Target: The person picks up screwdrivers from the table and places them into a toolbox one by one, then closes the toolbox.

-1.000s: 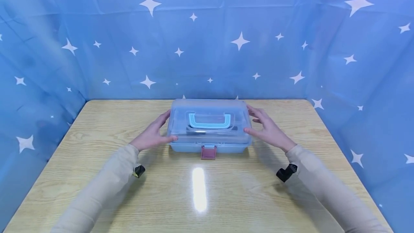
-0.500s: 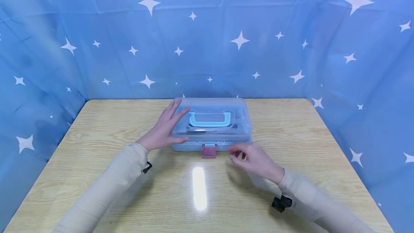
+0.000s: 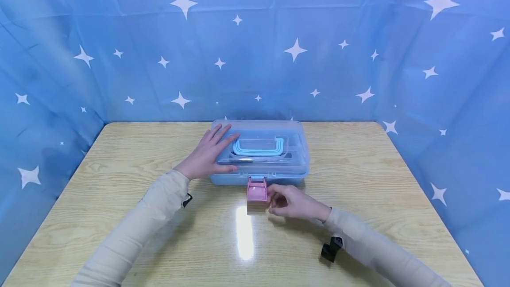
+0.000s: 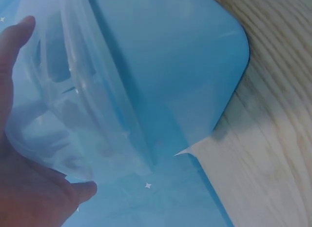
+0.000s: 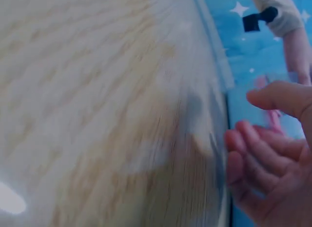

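A plastic storage box [image 3: 279, 180] with a light-blue base stands at the back of the table. Its clear lid [image 3: 271, 127] is down and carries a light-blue handle [image 3: 259, 152]. The left hand [image 3: 203, 156] rests with spread fingers on the lid's left part, thumb towards the front edge. At the front middle, a pink latch [image 3: 256, 191] sticks out from the box. The right hand [image 3: 296, 203] is just right of it, fingertips at the latch's side. In the right wrist view its fingers [image 5: 265, 158] are loosely bent, with a gap to the thumb.
The wooden table [image 3: 139, 154] reaches back to a blue curtain [image 3: 255, 56] with white stars, close behind the box. Dark things show faintly through the lid. A bright light reflection [image 3: 244, 231] lies on the tabletop in front.
The right hand has left the box's right side and come round to the front latch, which has swung outward. The left hand has moved from the left side onto the lid.
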Demonstrator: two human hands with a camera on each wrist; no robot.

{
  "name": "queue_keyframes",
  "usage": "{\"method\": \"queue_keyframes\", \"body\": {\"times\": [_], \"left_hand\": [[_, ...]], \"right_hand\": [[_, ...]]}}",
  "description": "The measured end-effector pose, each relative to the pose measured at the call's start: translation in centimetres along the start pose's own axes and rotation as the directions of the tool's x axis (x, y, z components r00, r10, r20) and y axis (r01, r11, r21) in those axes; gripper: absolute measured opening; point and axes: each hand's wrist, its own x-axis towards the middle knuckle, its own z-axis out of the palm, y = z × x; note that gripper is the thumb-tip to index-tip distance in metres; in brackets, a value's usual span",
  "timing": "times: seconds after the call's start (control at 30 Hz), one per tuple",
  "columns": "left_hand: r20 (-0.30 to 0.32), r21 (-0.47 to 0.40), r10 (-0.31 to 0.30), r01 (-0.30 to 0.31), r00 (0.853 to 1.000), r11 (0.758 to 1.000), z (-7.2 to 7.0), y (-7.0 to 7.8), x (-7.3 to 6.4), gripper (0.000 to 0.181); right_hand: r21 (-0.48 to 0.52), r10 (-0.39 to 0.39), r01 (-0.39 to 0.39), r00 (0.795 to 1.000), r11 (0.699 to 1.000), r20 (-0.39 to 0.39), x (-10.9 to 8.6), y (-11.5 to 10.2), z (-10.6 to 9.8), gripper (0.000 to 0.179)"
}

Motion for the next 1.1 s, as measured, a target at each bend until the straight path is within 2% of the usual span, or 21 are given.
{"method": "queue_keyframes", "body": {"times": [0.07, 0.17, 0.23, 0.3, 0.43, 0.6, 0.8, 0.9, 0.97, 1.1], "left_hand": [[-0.01, 0.007, 0.014, -0.014, 1.0, 1.0, 0.0, -0.1, 0.1, 0.09], [-0.027, 0.006, 0.028, -0.028, 0.999, 1.0, 0.1, -0.1, 0.2, 0.09], [-0.032, 0.0, 0.032, -0.032, 0.999, 0.999, 0.2, -0.2, 0.2, 0.089], [-0.032, -0.005, 0.037, -0.037, 0.999, 0.999, 0.3, -0.3, 0.2, 0.089], [-0.033, -0.007, 0.059, -0.06, 0.998, 0.998, 0.5, -0.3, 0.1, 0.088], [-0.037, -0.011, 0.074, -0.074, 0.997, 0.997, 0.2, -0.3, -0.2, 0.087], [-0.024, -0.016, 0.078, -0.079, 0.997, 0.997, 0.0, -0.2, -0.3, 0.083], [-0.019, -0.011, 0.082, -0.082, 0.996, 0.997, 0.1, -0.2, -0.3, 0.082], [-0.018, -0.012, 0.082, -0.083, 0.996, 0.997, 0.2, -0.2, -0.4, 0.082], [-0.023, -0.022, 0.082, -0.083, 0.996, 0.996, 0.3, -0.3, -0.4, 0.082]], "right_hand": [[0.025, -0.02, 0.021, 0.999, 0.999, -0.037, 0.2, -0.5, 0.0, 0.022], [0.032, -0.001, 0.006, 0.988, 0.999, -0.152, 0.8, -1.6, -0.1, 0.018], [0.026, 0.064, -0.06, 0.97, 0.998, -0.236, 1.3, -2.3, -0.2, 0.027], [0.026, 0.157, -0.157, 0.941, 0.987, -0.301, 1.8, -3.0, -0.3, 0.042], [-0.024, 0.283, -0.311, 0.891, 0.95, -0.355, 2.2, -3.8, -0.4, 0.055], [-0.098, 0.324, -0.382, 0.874, 0.919, -0.363, 2.6, -4.0, 0.0, 0.053], [-0.04, 0.393, -0.436, 0.844, 0.899, -0.365, 2.8, -3.5, 1.1, 0.05], [-0.018, 0.412, -0.448, 0.836, 0.894, -0.363, 2.8, -3.4, 1.4, 0.05], [0.04, 0.43, -0.444, 0.838, 0.895, -0.335, 2.9, -3.3, 1.4, 0.052], [0.203, 0.452, -0.411, 0.858, 0.889, -0.243, 3.0, -3.4, 1.1, 0.056]]}}
